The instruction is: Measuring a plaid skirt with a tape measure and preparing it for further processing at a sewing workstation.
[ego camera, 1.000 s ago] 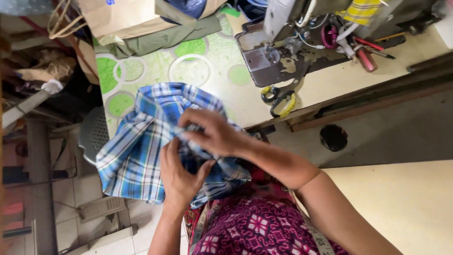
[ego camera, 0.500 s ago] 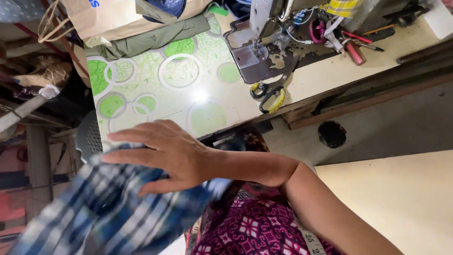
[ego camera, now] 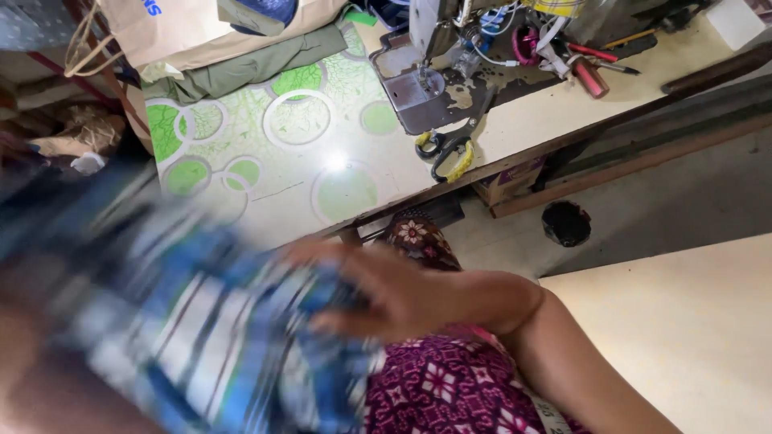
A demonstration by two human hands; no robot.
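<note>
My right hand [ego camera: 386, 293] lies near the centre of the view, fingers spread and curled onto the blue and white checked cloth [ego camera: 217, 337], pressing it against my lap; whether the fingers pinch a fold I cannot tell, as the cloth is blurred. The cloth fills the near left of the view, bunched and streaked with motion. A blurred brown form at the near left corner [ego camera: 40, 386] may be my left arm, but its hand does not show and I cannot tell its state. At the far left a tan paper bag [ego camera: 185, 28] with a cord handle stands on the table, open at the top, with blue fabric showing inside; blue print sits on its near face. A folded olive green cloth [ego camera: 257, 64] lies just in front of the bag. The table top [ego camera: 322, 161] carries a cover printed with green circles ringed in white. To the right of it stands a sewing machine [ego camera: 434, 32], and scissors with yellow and black handles [ego camera: 446, 149] lie just near its base plate. Under the table edge, a cardboard box [ego camera: 515, 177] with a purple panel sits on a ledge. A dark round object [ego camera: 567, 223] rests on the floor to the right.
</note>
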